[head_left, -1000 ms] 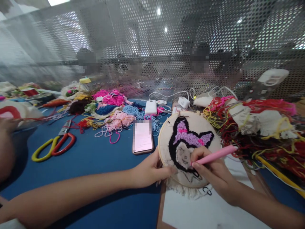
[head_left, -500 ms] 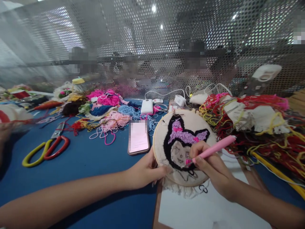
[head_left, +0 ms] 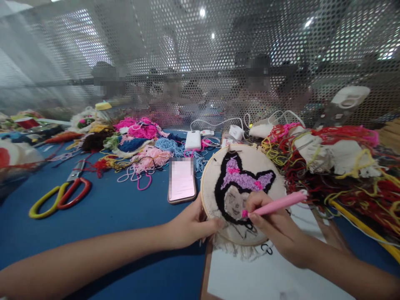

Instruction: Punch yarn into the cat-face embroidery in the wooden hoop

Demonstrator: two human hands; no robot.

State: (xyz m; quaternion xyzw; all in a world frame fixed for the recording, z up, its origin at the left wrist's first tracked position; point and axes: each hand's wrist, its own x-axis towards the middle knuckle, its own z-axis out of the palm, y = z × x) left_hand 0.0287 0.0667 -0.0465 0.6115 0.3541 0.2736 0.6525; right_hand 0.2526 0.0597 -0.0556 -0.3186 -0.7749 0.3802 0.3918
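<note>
By the left hand (head_left: 192, 227), the hoop (head_left: 202, 187), right of that grip, is clasped and best kept steady. At the pink patch (head_left: 244, 213) just left of the right hand (head_left: 275, 225), even strokes are best made with the pink pen (head_left: 279, 203) pinched there.

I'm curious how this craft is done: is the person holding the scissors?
No: the scissors lie on the blue tabletop, while the left hand grips the round hoop and the right hand holds a pink tool.
</note>
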